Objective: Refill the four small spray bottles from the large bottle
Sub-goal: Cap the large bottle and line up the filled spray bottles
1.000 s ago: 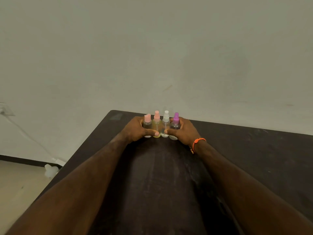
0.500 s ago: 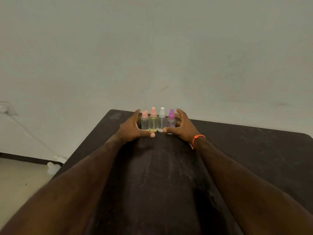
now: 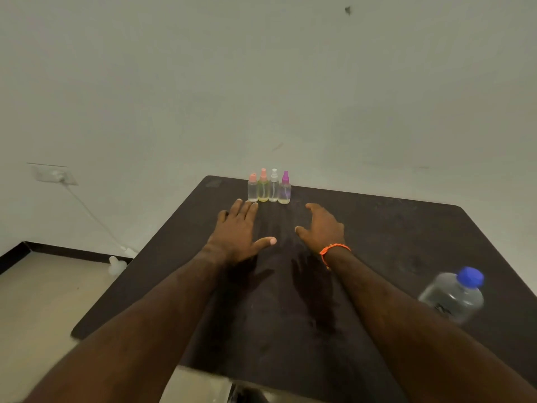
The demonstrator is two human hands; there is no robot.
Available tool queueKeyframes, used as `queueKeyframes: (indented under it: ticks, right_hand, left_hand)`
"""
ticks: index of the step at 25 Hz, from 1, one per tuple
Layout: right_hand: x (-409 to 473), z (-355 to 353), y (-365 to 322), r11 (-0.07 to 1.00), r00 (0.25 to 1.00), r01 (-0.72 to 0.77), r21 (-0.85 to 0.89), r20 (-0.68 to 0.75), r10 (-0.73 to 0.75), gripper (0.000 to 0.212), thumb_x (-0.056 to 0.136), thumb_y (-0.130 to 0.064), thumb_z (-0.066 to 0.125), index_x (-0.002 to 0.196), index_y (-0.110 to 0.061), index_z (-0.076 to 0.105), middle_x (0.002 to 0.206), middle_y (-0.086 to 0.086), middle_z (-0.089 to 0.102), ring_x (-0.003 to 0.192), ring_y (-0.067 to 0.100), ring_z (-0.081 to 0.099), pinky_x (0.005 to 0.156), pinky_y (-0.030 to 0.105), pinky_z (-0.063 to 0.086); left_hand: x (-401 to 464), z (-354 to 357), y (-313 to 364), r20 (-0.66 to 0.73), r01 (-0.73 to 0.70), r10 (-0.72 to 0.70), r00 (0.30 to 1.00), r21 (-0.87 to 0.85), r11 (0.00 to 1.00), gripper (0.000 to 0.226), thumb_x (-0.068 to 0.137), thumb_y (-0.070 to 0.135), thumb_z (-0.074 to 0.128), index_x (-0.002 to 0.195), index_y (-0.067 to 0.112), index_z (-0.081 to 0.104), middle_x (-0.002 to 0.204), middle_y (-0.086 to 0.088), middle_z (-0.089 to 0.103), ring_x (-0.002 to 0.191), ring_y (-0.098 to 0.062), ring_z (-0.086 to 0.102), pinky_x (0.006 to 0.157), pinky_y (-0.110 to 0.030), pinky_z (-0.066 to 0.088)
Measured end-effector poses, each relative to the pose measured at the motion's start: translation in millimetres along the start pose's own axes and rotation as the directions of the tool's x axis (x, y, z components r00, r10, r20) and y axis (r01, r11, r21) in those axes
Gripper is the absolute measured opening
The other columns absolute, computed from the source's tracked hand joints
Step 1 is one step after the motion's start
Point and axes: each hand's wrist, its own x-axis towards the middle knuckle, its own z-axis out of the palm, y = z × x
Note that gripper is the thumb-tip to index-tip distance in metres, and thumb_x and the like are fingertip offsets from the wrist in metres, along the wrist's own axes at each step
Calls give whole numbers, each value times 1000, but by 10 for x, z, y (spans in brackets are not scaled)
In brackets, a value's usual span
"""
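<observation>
Several small spray bottles stand upright in a tight row at the far edge of the dark table (image 3: 406, 237): a pink-capped one (image 3: 252, 189), a salmon-capped one (image 3: 263, 187), a white-capped one (image 3: 273, 187) and a purple-capped one (image 3: 285, 189). My left hand (image 3: 238, 231) hovers just in front of them with fingers straight, holding nothing. My right hand (image 3: 322, 225), with an orange wristband, is spread and relaxed to the right of the row, apart from it. The large clear bottle (image 3: 453, 296) with a blue cap stands at the table's right side.
A grey wall rises directly behind the table. A wall socket (image 3: 53, 174) with a white cable (image 3: 93, 216) is at the left, and a small white object (image 3: 116, 264) lies on the floor by the table's left edge.
Both hands have let go of the row of small bottles and drawn back toward me. The view has tilted so the large bottle now shows at the right.
</observation>
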Motion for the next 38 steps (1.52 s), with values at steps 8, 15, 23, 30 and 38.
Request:
queueKeyframes:
  ticks: [8, 15, 23, 30, 38]
  right_hand:
    - [-1373, -241, 414, 882, 971, 240, -405, 100, -218, 76, 90, -48, 59, 155, -29, 25, 165, 4, 20, 152, 28, 16, 120, 52, 20]
    - [-1898, -552, 589, 895, 968, 251, -368, 85, -237, 66, 94, -45, 58, 153, -31, 31, 162, 2, 27, 148, 26, 28, 117, 51, 27]
    - [-2654, -1060, 1256, 835, 936, 212, -508, -140, -323, 39, 94, -54, 49, 121, -32, 65, 119, -9, 67, 110, 15, 57, 91, 37, 45]
    - [-2697, -1314, 1798, 976, 969, -183, -121, -192, 157, 76, 87, -50, 68, 150, -26, 33, 150, -2, 48, 129, 19, 55, 105, 41, 48]
    - [-2427, -1215, 1618, 969, 978, -107, 221, -151, 142, 87, 90, -29, 69, 155, -37, 12, 150, -1, 49, 129, 24, 57, 105, 41, 49]
  left_hand:
    - [-905, 75, 640, 43, -110, 109, 993, 40, 993, 119, 80, 96, 21, 166, 17, -1, 175, -9, 1, 160, -31, -12, 126, -61, 6]
    - [-1091, -37, 1032, 44, -217, 215, 976, 43, 975, 114, 83, 92, 32, 166, 22, -2, 175, -7, 1, 160, -34, -10, 125, -64, 3]
    - [-1048, 63, 1811, 128, -418, 418, 899, -30, 908, 122, 74, 91, 54, 164, 37, -8, 175, -6, 2, 159, -33, -13, 123, -66, -4]
    - [-911, 183, 2505, 81, -376, 441, 894, -397, 837, 110, 85, 82, 56, 160, 48, -17, 168, -5, 31, 158, -31, 17, 122, -60, 8]
    - [-639, 212, 2702, 52, -291, 454, 889, -701, 650, 101, 78, 70, 73, 160, 49, 19, 141, 21, 63, 142, -11, 50, 125, -54, 23]
